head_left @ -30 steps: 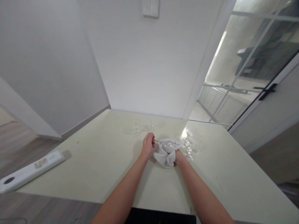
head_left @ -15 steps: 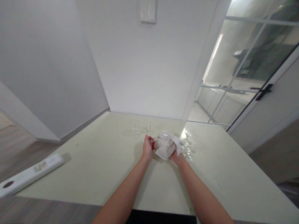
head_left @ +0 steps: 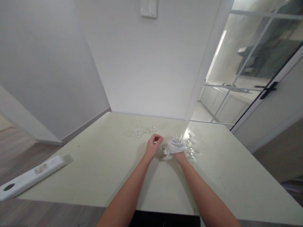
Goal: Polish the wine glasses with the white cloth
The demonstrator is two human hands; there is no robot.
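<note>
My left hand [head_left: 153, 145] hovers over the pale table [head_left: 99, 164] with its fingers curled and nothing visible in them. Just to its right, my right hand [head_left: 180, 155] is mostly hidden under a crumpled white cloth [head_left: 172, 147] that it grips. A clear stemmed glass [head_left: 176, 137] stands right behind the cloth, touching it or very close. I cannot tell whether the cloth hand also holds the glass.
Two clear glasses [head_left: 137, 128] stand further back near the wall. Several more glasses [head_left: 192, 147] cluster to the right of the cloth. A long white board [head_left: 30, 177] overhangs the table's left edge. A glass-paned door [head_left: 255, 63] is on the right.
The glass, which lay sideways wrapped in the cloth with my left hand pinching its stem, now stands behind the cloth. My left hand has let go and drawn back slightly.
</note>
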